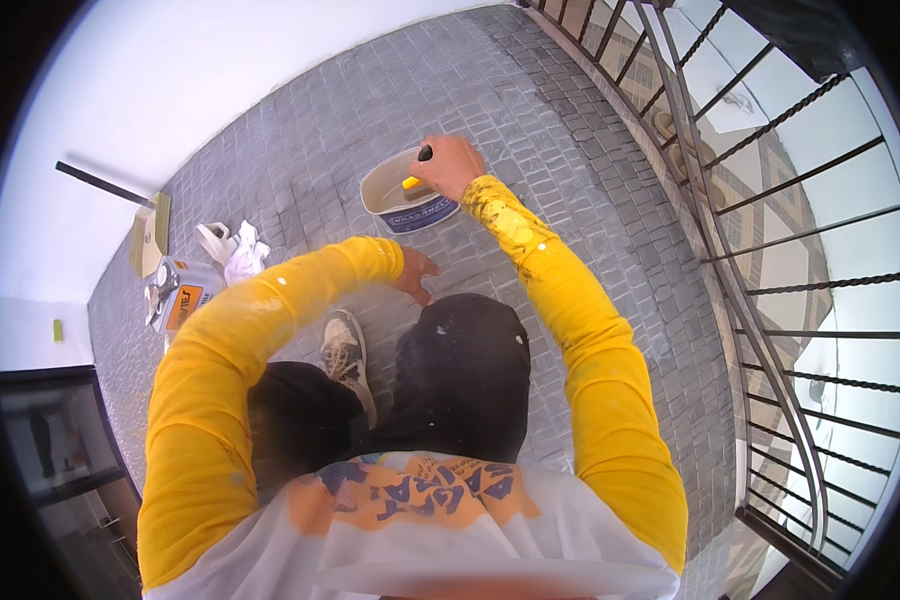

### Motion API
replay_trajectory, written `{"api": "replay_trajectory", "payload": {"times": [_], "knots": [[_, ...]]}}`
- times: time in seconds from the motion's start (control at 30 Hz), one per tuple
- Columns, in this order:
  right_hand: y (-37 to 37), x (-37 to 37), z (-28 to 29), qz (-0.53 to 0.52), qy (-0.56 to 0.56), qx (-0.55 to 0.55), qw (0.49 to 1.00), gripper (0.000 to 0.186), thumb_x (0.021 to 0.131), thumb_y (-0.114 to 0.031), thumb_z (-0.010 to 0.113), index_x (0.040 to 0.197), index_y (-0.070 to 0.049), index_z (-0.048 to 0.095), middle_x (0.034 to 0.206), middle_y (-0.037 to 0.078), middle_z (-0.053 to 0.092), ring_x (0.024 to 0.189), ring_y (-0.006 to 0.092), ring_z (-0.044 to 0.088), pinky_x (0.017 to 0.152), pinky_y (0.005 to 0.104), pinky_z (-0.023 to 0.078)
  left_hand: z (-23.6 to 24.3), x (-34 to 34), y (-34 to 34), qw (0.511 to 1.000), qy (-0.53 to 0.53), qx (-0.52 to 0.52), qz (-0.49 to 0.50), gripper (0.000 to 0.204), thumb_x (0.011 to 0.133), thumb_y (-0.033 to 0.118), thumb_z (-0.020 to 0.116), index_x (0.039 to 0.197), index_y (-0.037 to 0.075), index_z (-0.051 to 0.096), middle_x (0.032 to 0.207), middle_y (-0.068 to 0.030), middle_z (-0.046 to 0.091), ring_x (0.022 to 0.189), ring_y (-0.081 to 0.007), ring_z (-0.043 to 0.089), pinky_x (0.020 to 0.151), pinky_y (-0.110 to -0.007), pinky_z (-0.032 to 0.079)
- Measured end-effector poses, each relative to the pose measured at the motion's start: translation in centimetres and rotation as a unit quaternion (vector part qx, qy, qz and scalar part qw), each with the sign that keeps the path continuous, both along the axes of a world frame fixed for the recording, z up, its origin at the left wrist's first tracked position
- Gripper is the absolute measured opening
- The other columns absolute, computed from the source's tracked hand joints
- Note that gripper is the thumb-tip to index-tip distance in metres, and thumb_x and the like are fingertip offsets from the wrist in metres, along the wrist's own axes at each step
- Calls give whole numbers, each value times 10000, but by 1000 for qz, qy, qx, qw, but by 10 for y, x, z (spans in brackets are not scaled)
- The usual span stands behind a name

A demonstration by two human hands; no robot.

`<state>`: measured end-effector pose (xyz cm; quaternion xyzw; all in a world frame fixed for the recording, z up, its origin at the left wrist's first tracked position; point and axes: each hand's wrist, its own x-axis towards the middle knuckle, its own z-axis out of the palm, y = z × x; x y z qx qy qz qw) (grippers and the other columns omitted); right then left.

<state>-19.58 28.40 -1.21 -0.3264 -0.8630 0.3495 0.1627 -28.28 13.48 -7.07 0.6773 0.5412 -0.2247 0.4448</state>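
Observation:
My right hand (455,167) is closed around the handle of a paintbrush (411,183), its handle black at the end with yellow lower down. The brush reaches into an oval white tub (420,219) with a dark blue band, standing on the paving ahead of me. How much the tub contains is hard to make out. Between the tub and my bent knee (470,350), my left hand (417,275) hangs with its fingers apart and nothing in them. Both yellow sleeves carry paint stains, darkest near the right wrist.
To the left stand a metal can (183,292) with an orange label, a crumpled white cloth (245,255) and a greenish-yellow box (152,240) by the white wall (170,80). A dark metal railing (710,240) runs along the right. Grey block paving (300,160) covers the floor.

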Motion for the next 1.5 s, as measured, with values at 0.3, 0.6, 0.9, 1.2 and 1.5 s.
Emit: {"api": "replay_trajectory", "payload": {"times": [0.3, 0.6, 0.9, 1.2, 1.5], "knots": [[-25, 58, -36, -53, 204, -44, 976, 293, 776, -266, 689, 946, -28, 703, 759, 129, 686, 671, 242, 656, 670, 358, 529, -253, 65, -10, 969, -124, 171, 130, 680, 869, 362, 633, 1464, 103, 430, 1498, -215, 424, 1340, -399, 456, 1120, -435, 368], [-48, 100, -140, -183, 493, -634, 568, 224, 851, -257, 669, 931, -55, 614, 674, 59, 587, 567, 145, 497, 542, 302, 406, -318, 18, -32, 941, 29, 225, 250, 605, 853, 124, 565, 1444, 159, 440, 1454, -256, 439, 1292, -416, 497, 1066, -444, 435], [-63, 275, -137, -331, 595, -467, 564, 252, 878, -275, 642, 1001, -55, 636, 719, 81, 640, 548, 146, 516, 507, 284, 422, -221, 23, -12, 891, -65, 323, 312, 810, 765, 258, 767, 1467, 81, 404, 1522, -236, 356, 1402, -419, 344, 1159, -434, 317], [-61, 469, -131, -621, 170, -178, 744, 223, 786, -204, 697, 899, -12, 685, 660, 56, 629, 495, 126, 556, 442, 278, 456, -191, 68, -12, 922, 37, 272, 273, 1009, 749, 373, 785, 1554, 141, 222, 1628, -178, 146, 1494, -392, 146, 1185, -544, 199], [-74, 536, -111, -585, -257, -41, 768, 390, 740, -351, 651, 977, -58, 750, 771, 121, 716, 705, 229, 697, 681, 333, 545, -159, 70, 10, 975, 107, 93, 173, 1475, 601, 616, 847, 1554, 205, -201, 1612, -193, -239, 1478, -412, -225, 1157, -629, -53]]}}
